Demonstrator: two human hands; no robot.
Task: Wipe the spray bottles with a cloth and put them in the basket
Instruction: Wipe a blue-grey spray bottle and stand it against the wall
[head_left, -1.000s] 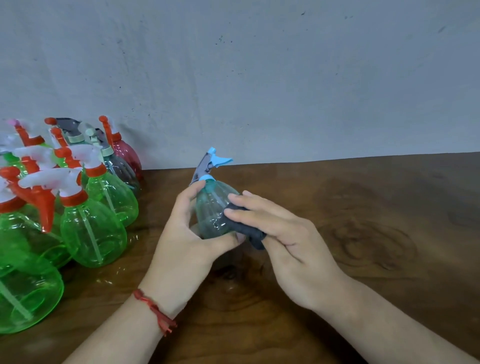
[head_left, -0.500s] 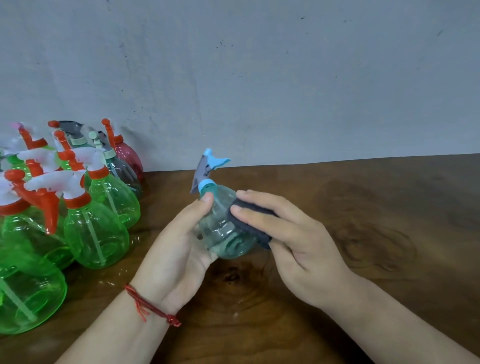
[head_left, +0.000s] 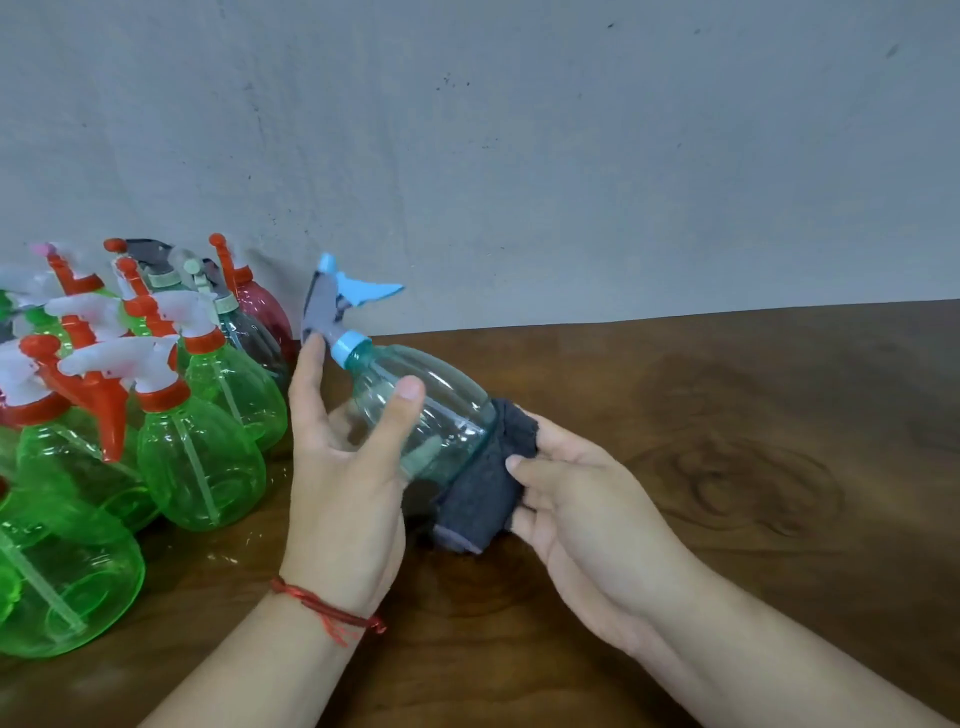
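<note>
**Tipped over: teal bottle now leaning, cloth shifted to its base**

Since half a second ago, the teal spray bottle (head_left: 441, 410) has been swinging from nearly upright to a steep lean. Its blue collar and grey-and-blue trigger head (head_left: 343, 301) are now pointing up and left, and its bottom is turning toward the right hand (head_left: 587, 514). The dark grey cloth (head_left: 483, 488) has been sliding from the bottle's side down to that bottom end.

The left hand (head_left: 343, 483) is gripping the bottle above the brown wooden table (head_left: 727, 519). Its thumb is lying across the clear front and its forefinger is reaching up to touch the grey trigger. Its other fingers are curling behind the body, showing only as a blur through the plastic. A red thread bracelet (head_left: 322, 608) is circling that wrist.

The right hand is pinching the cloth against the bottle's base, with the thumb pressing on top. Its remaining fingers are lying under the fabric, so I cannot tell their spread. The cloth is hiding the base itself.

At left, green spray bottles (head_left: 202, 457) with red-and-white heads are crowding together, several being cut off by the frame edge. A red bottle (head_left: 262, 312) and a dark one are standing half hidden behind them, against the grey wall (head_left: 519, 156).
</note>
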